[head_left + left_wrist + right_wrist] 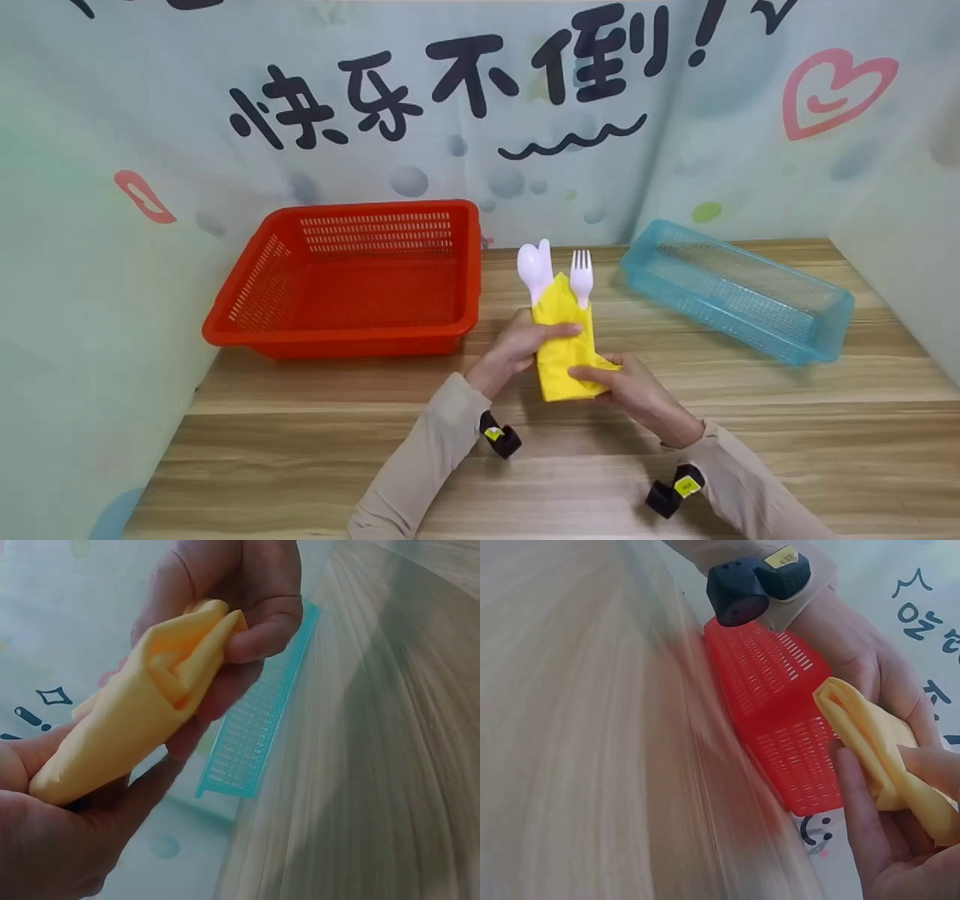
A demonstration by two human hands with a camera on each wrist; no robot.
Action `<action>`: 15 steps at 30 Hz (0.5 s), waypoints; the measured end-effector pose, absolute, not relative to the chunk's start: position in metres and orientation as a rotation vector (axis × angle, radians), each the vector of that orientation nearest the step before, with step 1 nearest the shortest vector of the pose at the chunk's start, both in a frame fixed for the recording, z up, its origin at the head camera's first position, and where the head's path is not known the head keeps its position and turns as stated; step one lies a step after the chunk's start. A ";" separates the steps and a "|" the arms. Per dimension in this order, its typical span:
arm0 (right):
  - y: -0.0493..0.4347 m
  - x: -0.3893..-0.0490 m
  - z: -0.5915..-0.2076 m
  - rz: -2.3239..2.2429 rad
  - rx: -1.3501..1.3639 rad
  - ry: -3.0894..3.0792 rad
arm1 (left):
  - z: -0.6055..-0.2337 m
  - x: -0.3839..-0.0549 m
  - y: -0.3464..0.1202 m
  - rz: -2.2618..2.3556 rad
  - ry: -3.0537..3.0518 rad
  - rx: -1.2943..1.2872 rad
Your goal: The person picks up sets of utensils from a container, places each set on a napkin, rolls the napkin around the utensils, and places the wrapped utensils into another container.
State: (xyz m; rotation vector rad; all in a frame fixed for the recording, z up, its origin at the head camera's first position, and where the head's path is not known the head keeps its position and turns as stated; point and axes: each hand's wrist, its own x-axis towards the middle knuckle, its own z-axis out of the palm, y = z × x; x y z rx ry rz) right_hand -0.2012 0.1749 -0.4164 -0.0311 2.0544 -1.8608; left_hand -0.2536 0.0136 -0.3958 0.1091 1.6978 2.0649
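A folded yellow napkin (564, 360) is held up above the table in both hands. From its top stick out a pale spoon (530, 266), a fork (581, 274) and another piece behind the spoon, perhaps a knife (545, 259). My left hand (521, 341) grips the napkin's left side, thumb across its front. Lower down, my right hand (630, 382) pinches the bottom right corner, where a flap juts out. Both wrist views show the napkin's folded end, layered and slightly gaping; there the cutlery is hidden.
To the left stands a red plastic basket (341, 341) with slotted walls. A translucent blue basket (735, 315) lies angled at the right. Behind the wooden table (337, 465) hangs a printed cloth (450, 172). Each wrist carries a small black camera (501, 436).
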 end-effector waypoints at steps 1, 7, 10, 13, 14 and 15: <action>0.175 -0.201 -0.415 -1.866 -0.024 2.064 | -0.396 -0.252 0.013 2.068 1.696 0.122; 0.180 -0.204 -0.406 -1.890 0.054 2.138 | -0.401 -0.238 0.010 1.981 1.678 0.315; 0.182 -0.206 -0.404 -1.892 0.106 2.152 | -0.404 -0.233 0.009 1.973 1.649 0.392; 0.181 -0.206 -0.403 -1.863 0.124 2.198 | -0.408 -0.230 0.011 2.029 1.637 0.389; 0.180 -0.206 -0.402 -1.851 0.123 2.214 | -0.409 -0.230 0.011 2.056 1.631 0.377; 0.179 -0.206 -0.402 -1.833 0.122 2.240 | -0.410 -0.230 0.012 2.079 1.629 0.358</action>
